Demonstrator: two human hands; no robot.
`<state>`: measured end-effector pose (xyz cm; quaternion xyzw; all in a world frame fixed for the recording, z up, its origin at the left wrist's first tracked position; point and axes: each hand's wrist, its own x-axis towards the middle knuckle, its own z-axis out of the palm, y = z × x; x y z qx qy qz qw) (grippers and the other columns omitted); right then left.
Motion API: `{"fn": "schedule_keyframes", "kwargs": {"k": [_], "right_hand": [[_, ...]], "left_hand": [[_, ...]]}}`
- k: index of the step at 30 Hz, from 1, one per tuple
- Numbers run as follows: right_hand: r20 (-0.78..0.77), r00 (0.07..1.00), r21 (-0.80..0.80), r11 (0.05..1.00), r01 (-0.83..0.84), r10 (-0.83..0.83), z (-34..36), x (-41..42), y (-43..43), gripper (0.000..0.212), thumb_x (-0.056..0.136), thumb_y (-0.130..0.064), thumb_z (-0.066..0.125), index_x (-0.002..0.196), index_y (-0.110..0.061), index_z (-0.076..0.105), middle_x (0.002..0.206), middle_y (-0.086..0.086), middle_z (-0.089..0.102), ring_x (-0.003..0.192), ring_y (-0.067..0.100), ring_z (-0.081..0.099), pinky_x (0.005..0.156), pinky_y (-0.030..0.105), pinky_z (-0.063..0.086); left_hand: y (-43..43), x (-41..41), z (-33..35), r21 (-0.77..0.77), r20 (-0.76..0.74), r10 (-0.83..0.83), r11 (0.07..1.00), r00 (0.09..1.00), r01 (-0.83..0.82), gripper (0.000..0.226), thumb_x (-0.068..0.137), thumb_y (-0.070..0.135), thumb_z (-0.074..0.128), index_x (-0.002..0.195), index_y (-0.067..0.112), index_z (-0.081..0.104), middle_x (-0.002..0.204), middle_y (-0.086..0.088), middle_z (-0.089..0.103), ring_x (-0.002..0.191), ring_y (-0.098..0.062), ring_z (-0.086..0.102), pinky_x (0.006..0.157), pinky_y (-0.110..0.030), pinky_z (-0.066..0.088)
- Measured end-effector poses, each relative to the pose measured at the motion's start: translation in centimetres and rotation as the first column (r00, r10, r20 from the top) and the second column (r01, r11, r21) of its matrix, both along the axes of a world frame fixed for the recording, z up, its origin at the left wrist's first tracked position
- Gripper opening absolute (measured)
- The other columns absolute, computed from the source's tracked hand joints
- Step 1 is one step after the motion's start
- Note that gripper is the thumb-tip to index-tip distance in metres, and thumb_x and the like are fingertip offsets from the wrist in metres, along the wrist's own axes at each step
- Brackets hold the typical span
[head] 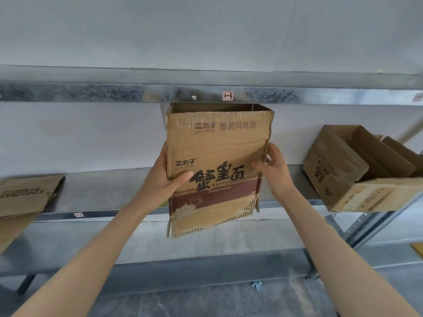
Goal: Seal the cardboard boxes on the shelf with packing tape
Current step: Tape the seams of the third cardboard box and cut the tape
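A tan cardboard box (215,168) carries black brush-style characters above a maroon band with pale ornament and a dashed brown fringe. The steel shelf (91,93) shows mottled grey spangle; its label (228,95) is white, edged red. A second box (338,170) is brown, printed black.

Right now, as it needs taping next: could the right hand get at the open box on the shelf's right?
Probably yes, once freed. Only bare shelf lies between the right hand and the open box, but that hand now grips the edge of the held box and must let go first.
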<state>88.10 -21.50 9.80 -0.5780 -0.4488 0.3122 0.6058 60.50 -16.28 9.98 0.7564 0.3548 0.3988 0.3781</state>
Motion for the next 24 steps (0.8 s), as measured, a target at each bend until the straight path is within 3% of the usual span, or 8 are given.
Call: {"fn": "schedule_keyframes", "kwargs": {"k": [4,9,12,15,17,20,22,24], "right_hand": [[-0.046,0.999,-0.048,0.999,0.022,-0.024,-1.4,-0.4,-0.4,0.056,0.085,0.0,0.061,0.133,-0.017,0.037,0.129,0.0,0.048,0.118,0.026,0.052,0.075,0.03,0.056],[0.0,0.998,-0.044,0.997,0.062,-0.062,-1.3,-1.1,-0.3,0.068,0.085,-0.007,0.066,0.137,-0.025,0.026,0.132,-0.001,0.042,0.118,0.021,0.048,0.079,0.027,0.053],[0.016,0.999,-0.013,0.999,0.049,-0.049,-0.7,-1.0,-0.3,0.063,0.087,-0.012,0.065,0.133,-0.032,0.028,0.132,0.002,0.045,0.115,0.02,0.051,0.083,0.033,0.053],[0.011,0.999,-0.022,0.999,0.033,-0.033,-0.5,-1.0,-0.2,0.052,0.089,-0.018,0.063,0.133,-0.027,0.036,0.119,-0.004,0.054,0.105,0.013,0.057,0.071,0.022,0.053],[-0.016,1.0,-0.04,0.999,0.017,-0.017,-0.6,-1.0,-0.2,0.045,0.09,-0.022,0.062,0.131,-0.023,0.043,0.111,-0.005,0.058,0.098,0.012,0.059,0.062,0.018,0.052],[-0.062,0.998,-0.068,0.998,-0.017,0.013,-0.6,-1.0,0.0,0.022,0.091,-0.032,0.059,0.113,-0.026,0.057,0.101,-0.01,0.064,0.091,0.01,0.061,0.056,0.017,0.051],[-0.089,0.996,-0.101,0.994,-0.03,0.021,-0.4,-0.9,0.2,0.013,0.091,-0.043,0.056,0.099,-0.034,0.062,0.095,-0.015,0.065,0.091,0.008,0.06,0.062,0.02,0.049],[-0.098,0.995,-0.124,0.992,0.018,-0.03,-0.2,-0.8,0.5,0.021,0.092,-0.05,0.051,0.089,-0.033,0.063,0.089,-0.016,0.064,0.086,0.006,0.059,0.065,0.023,0.046]], "left_hand": [[0.7,0.2,-1.9,-0.006,0.023,0.088,0.996,0.996,-0.088,0.086,0.072,0.065,0.066,0.142,0.04,0.022,0.118,0.029,0.056,0.109,0.006,0.056,0.078,-0.016,0.054],[1.3,1.1,-3.7,0.027,0.04,0.193,0.981,0.98,-0.194,0.09,0.077,0.047,0.072,0.146,0.035,0.015,0.138,0.009,0.045,0.125,-0.009,0.048,0.097,-0.043,0.05],[1.2,1.5,-3.4,0.061,0.055,0.287,0.955,0.956,-0.29,0.087,0.079,0.041,0.072,0.144,0.042,0.015,0.14,0.016,0.041,0.126,-0.005,0.044,0.096,-0.033,0.05],[0.9,1.6,-2.2,0.005,0.084,0.309,0.951,0.947,-0.311,0.065,0.082,0.047,0.068,0.131,0.053,0.027,0.119,0.036,0.046,0.109,0.013,0.048,0.074,-0.007,0.047],[1.1,1.4,-1.8,-0.068,0.12,0.324,0.946,0.938,-0.318,0.046,0.084,0.047,0.064,0.122,0.046,0.038,0.109,0.033,0.052,0.101,0.01,0.054,0.068,-0.01,0.048],[1.3,1.0,-1.5,-0.166,0.143,0.354,0.929,0.924,-0.33,0.025,0.088,0.045,0.06,0.107,0.034,0.05,0.106,0.017,0.059,0.097,-0.005,0.058,0.074,-0.024,0.052],[1.4,0.8,-1.2,-0.204,0.171,0.328,0.934,0.929,-0.292,0.01,0.091,0.045,0.054,0.099,0.039,0.053,0.109,0.013,0.06,0.098,-0.006,0.059,0.07,-0.022,0.05],[1.6,0.6,-0.9,-0.222,0.186,0.303,0.94,0.935,-0.26,0.012,0.095,0.044,0.048,0.099,0.039,0.058,0.121,0.011,0.055,0.101,-0.005,0.057,0.069,-0.018,0.046]]}}
